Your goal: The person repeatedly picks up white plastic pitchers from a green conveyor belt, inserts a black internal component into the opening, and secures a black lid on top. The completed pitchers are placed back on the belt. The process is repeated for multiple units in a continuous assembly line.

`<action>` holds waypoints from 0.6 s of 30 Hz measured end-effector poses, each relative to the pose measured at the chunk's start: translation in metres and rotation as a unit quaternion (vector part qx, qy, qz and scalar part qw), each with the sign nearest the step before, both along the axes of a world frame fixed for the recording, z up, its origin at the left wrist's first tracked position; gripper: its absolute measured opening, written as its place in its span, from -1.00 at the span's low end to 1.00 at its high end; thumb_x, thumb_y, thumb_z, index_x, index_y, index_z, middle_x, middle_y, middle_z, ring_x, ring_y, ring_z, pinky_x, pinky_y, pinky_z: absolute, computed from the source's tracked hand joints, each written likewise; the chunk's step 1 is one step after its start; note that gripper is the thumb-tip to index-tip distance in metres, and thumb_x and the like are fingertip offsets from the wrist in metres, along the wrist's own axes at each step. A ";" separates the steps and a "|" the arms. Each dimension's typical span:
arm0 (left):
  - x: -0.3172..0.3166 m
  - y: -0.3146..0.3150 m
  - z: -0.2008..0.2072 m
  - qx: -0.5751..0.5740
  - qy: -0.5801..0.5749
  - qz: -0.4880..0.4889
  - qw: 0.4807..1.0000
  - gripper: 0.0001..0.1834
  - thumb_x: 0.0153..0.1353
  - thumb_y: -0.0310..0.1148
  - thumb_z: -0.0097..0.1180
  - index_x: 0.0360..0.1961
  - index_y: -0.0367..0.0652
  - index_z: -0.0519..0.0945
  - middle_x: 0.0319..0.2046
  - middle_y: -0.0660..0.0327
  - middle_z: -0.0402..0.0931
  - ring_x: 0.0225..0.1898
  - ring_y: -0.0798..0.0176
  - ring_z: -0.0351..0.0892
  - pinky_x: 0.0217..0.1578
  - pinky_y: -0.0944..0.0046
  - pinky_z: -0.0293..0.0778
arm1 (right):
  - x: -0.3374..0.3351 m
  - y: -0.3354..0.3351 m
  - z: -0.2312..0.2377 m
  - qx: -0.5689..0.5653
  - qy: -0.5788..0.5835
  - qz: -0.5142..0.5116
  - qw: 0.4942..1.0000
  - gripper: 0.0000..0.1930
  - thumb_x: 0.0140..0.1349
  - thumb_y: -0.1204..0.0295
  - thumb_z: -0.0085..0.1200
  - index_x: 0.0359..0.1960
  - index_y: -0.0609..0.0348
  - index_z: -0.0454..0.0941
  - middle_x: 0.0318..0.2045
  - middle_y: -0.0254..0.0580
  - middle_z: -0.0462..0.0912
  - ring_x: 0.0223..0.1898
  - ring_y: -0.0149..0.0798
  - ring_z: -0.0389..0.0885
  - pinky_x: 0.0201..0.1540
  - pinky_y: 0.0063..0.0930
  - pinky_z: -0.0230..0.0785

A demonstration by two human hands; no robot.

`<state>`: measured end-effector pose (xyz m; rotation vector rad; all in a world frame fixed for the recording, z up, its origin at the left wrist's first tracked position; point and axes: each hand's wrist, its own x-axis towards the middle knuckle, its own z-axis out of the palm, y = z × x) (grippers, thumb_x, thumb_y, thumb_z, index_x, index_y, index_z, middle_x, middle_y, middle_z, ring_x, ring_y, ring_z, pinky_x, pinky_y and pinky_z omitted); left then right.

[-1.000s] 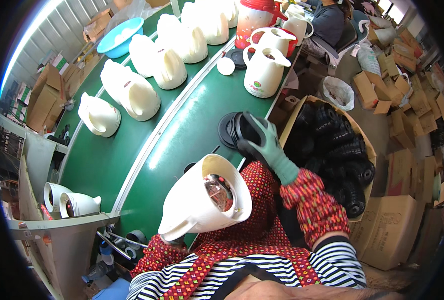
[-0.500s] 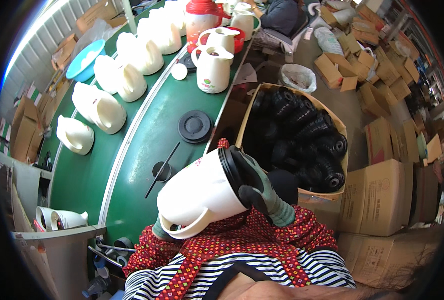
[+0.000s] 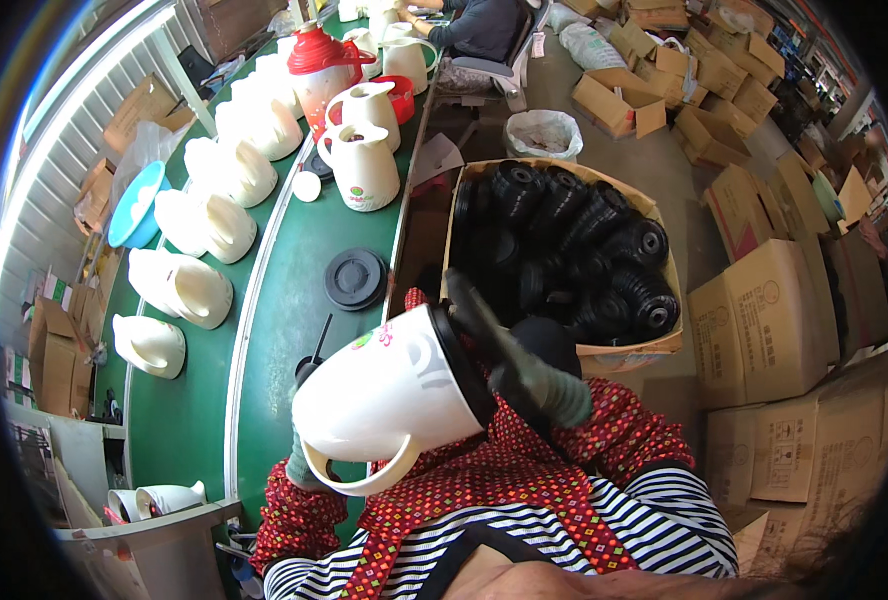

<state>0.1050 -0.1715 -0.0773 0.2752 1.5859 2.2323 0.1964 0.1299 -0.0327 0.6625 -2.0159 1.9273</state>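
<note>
A white jug [image 3: 379, 395] with a loop handle and printed flowers lies tilted in front of my body. Its black base ring [image 3: 464, 360] faces right. My left hand [image 3: 309, 440], in a grey-green glove, supports the jug at its left end; most of its fingers are hidden behind it. Beside the black ring, my gloved right hand [image 3: 524, 375] has its fingers stretched and thumb apart; whether the palm touches the ring is unclear. On the green table beyond lie a round black disc [image 3: 355, 279] and a thin black rod [image 3: 321, 338].
White jugs [image 3: 229, 225] stand in rows along the green table [image 3: 299, 260], near a red-topped flask [image 3: 321, 75] and a blue basin [image 3: 139, 205]. At right, a carton [image 3: 619, 350] holds several black ribbed parts [image 3: 639, 245]. Boxes [image 3: 759, 325] are stacked further right. Another person [image 3: 479, 30] sits at the far end.
My right hand has gone from gripping the jug's black ring to stretched fingers beside it. The jug has turned slightly, and the whole view has shifted.
</note>
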 end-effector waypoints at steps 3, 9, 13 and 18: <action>-0.002 0.006 0.015 -0.074 0.114 -0.015 0.991 -0.65 0.09 -0.34 0.38 -0.11 -0.24 0.67 -0.19 0.04 0.63 -0.20 0.01 0.69 -0.19 0.07 0.64 | 0.002 -0.012 -0.020 -0.062 -0.001 -0.019 0.998 -0.13 0.53 0.06 -0.01 0.64 0.22 -0.17 0.65 -0.02 -0.14 0.65 -0.09 -0.15 0.63 -0.22 -0.32; -0.020 -0.003 0.048 -0.298 0.569 0.107 0.759 -0.58 0.09 -0.36 0.42 -0.02 -0.24 0.63 -0.11 0.04 0.61 -0.14 -0.01 0.66 -0.10 0.07 0.61 | -0.009 -0.004 -0.039 -0.531 -0.396 0.148 0.735 -0.33 0.60 0.00 -0.11 0.57 0.10 0.12 0.49 -0.27 0.30 0.48 -0.31 0.26 0.56 -0.34 0.09; -0.016 -0.027 -0.022 0.003 -0.019 -0.022 1.000 -0.57 0.25 -0.25 0.30 0.10 -0.20 0.58 0.01 0.03 0.60 -0.04 -0.02 0.63 -0.01 0.06 0.58 | 0.005 -0.007 -0.004 -0.283 -0.260 0.017 0.923 -0.30 0.60 -0.03 -0.12 0.58 0.13 0.09 0.46 -0.19 0.33 0.43 -0.31 0.34 0.52 -0.35 0.16; 0.006 -0.019 -0.010 0.078 -0.131 -0.076 0.985 -0.54 0.28 -0.24 0.27 0.14 -0.19 0.54 0.06 0.02 0.57 0.01 -0.02 0.61 0.03 0.05 0.56 | 0.013 -0.007 -0.007 -0.274 -0.293 0.039 0.915 -0.30 0.59 0.11 -0.03 0.59 0.18 0.05 0.46 -0.15 0.30 0.44 -0.30 0.32 0.52 -0.37 0.14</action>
